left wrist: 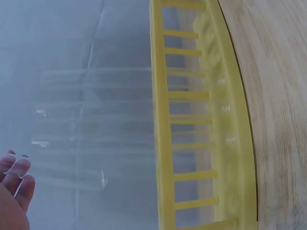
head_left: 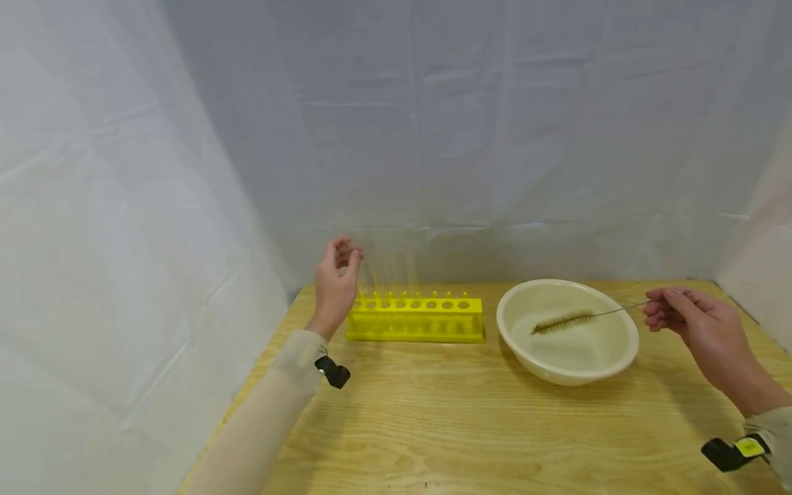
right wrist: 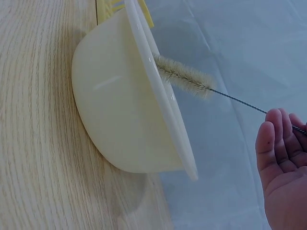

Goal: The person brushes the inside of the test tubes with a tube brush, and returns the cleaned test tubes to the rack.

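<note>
Test tube and brush are held well apart. The clear tube is pinched near its top by the fingers of the left hand, and its round bottom hangs just above the yellow rack, near the rack's left end. A little tilt can be seen when it is set against the other tubes, which are held upright by the rack. The brush is gripped by its thin wire handle in the right hand, and its fuzzy end is pointed over the pale bowl on the surface. Whether any water is held by the bowl cannot be told.

For this step, it seems best for the tube to be held straight up and moved slowly, so that the other tubes are not bumped. A soft but sure pinch is needed, as smooth tubes can slip and may crack if squeezed too hard. The round bottom should be watched most, since that end could hit the rack. The brush should be held over the bowl, so that any drips are caught there. Its wire looks bendy, so it may be steered better if gripped closer to the fuzz.
</note>
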